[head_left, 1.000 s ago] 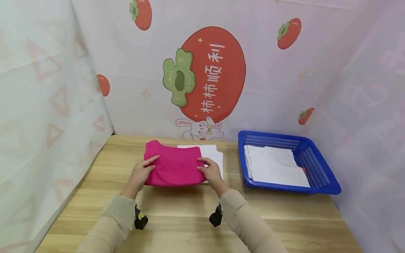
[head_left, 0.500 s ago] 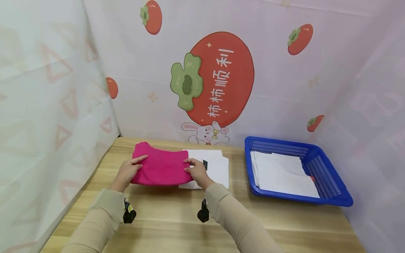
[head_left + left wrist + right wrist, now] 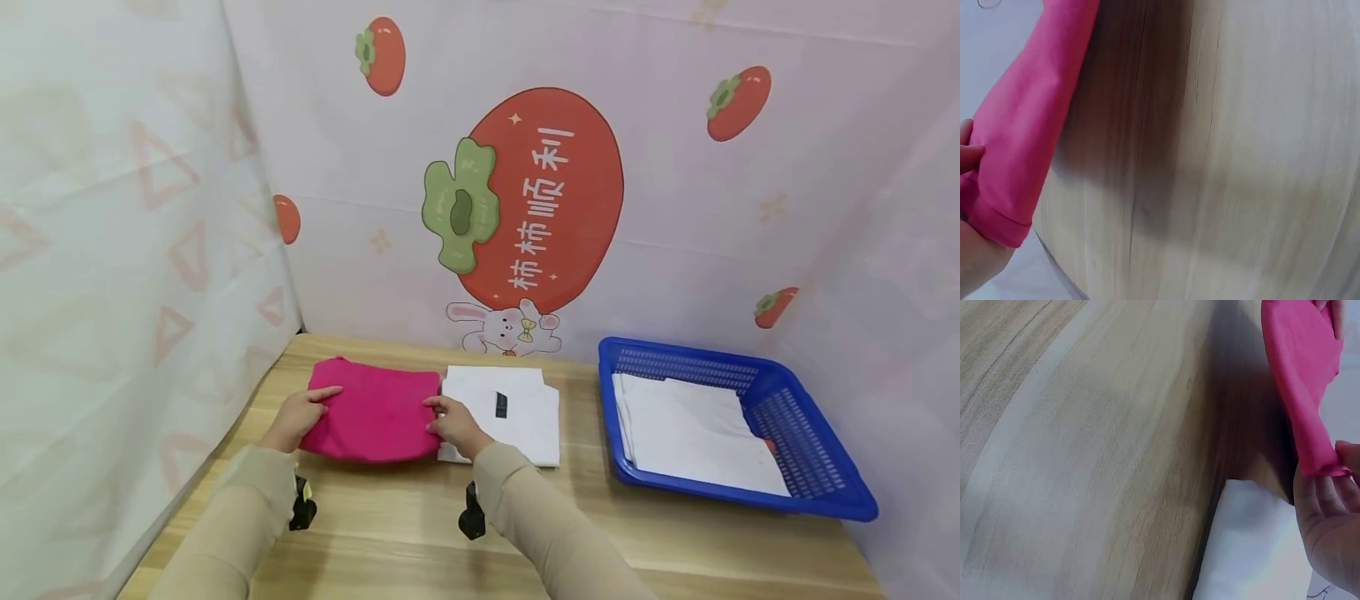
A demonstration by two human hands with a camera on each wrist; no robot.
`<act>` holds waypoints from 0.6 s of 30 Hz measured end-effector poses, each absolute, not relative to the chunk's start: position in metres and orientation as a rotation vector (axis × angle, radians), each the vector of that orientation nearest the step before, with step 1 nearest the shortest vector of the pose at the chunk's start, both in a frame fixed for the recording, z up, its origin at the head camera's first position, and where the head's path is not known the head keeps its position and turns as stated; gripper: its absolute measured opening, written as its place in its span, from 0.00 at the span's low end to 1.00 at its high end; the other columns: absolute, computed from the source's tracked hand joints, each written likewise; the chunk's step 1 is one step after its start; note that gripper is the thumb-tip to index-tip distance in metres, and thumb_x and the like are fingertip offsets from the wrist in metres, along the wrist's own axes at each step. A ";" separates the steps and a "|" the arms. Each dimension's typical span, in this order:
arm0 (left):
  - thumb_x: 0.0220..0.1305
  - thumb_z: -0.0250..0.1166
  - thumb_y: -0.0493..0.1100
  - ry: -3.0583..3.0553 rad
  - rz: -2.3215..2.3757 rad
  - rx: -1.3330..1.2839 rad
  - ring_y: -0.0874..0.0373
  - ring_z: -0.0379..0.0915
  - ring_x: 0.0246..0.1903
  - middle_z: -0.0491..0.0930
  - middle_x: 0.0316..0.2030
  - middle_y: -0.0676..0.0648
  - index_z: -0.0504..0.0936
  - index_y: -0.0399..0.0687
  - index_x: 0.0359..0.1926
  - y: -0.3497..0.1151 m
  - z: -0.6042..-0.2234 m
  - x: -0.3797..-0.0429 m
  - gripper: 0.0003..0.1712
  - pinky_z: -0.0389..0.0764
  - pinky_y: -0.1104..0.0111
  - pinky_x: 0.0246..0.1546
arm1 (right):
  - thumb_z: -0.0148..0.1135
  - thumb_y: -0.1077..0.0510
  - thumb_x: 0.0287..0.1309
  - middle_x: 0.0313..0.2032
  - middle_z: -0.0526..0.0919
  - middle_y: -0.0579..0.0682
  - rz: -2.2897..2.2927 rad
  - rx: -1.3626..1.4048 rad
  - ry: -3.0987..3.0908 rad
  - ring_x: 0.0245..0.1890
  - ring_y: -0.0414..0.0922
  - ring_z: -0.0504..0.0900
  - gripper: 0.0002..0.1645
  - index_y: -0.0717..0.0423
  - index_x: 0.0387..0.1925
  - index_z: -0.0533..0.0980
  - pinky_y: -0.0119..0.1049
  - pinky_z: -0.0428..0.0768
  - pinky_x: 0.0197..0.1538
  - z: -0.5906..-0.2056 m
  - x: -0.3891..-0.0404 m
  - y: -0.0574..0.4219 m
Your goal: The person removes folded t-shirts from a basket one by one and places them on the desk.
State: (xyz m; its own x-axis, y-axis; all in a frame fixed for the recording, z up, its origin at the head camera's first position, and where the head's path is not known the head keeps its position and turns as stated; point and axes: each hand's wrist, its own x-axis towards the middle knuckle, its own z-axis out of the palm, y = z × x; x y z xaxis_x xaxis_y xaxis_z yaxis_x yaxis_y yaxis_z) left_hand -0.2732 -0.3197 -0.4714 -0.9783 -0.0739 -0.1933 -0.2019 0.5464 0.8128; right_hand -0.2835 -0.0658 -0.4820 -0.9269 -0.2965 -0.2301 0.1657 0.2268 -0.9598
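A folded bright pink garment point(image 3: 375, 412) is held by its two sides between my hands, its near edge raised off the table. My left hand point(image 3: 296, 417) pinches the left side, fingertips on top of the cloth. At the opposite side my right hand point(image 3: 457, 425) grips the edge; in the right wrist view the thumb lies over the pink cloth point(image 3: 1300, 387) and several fingers are beneath it. Just right of the pink cloth lies a folded white garment point(image 3: 525, 425) with a dark label, partly behind my right hand.
On the right of the wooden table point(image 3: 390, 533) stands a blue plastic basket point(image 3: 817, 442) with folded white cloth point(image 3: 697, 433) in it. A printed curtain point(image 3: 360, 275) closes off the back, and more curtain hangs at both sides.
Both hands have carried the pink garment left, off the folded white garment, and it now hangs lower. The white garment's dark label has come into sight. The head view has shifted too.
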 end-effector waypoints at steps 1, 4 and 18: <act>0.48 0.46 0.27 2.673 1.372 -0.236 0.43 0.55 0.50 0.55 0.56 0.27 0.69 0.39 0.54 -0.322 -0.471 -0.275 0.27 0.65 0.64 0.37 | 0.52 0.78 0.43 0.44 0.72 0.57 -1.729 -0.139 2.135 0.30 0.44 0.73 0.25 0.63 0.47 0.70 0.35 0.75 0.28 -0.482 -0.284 -0.068; 0.47 0.45 0.27 2.723 1.295 -0.233 0.43 0.57 0.46 0.57 0.55 0.27 0.70 0.39 0.53 -0.328 -0.471 -0.282 0.28 0.64 0.66 0.31 | 0.50 0.78 0.44 0.47 0.70 0.58 -1.702 -0.158 2.104 0.29 0.45 0.74 0.26 0.65 0.49 0.68 0.38 0.75 0.27 -0.481 -0.284 -0.075; 0.42 0.41 0.28 2.805 1.211 -0.185 0.46 0.61 0.33 0.68 0.48 0.30 0.74 0.36 0.48 -0.343 -0.493 -0.303 0.29 0.65 0.68 0.25 | 0.54 0.68 0.48 0.33 0.73 0.51 -1.657 -0.057 2.255 0.26 0.42 0.73 0.14 0.57 0.40 0.72 0.35 0.74 0.22 -0.590 -0.334 -0.096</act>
State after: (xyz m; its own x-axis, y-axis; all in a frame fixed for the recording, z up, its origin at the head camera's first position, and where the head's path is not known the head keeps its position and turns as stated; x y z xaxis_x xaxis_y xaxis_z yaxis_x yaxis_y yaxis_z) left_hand -0.3031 -0.3428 -0.4934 -0.9895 -0.0785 -0.1213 -0.1421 0.6803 0.7190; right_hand -0.3337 -0.0959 -0.5902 -0.9411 -0.2309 -0.2470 0.1668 0.3184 -0.9332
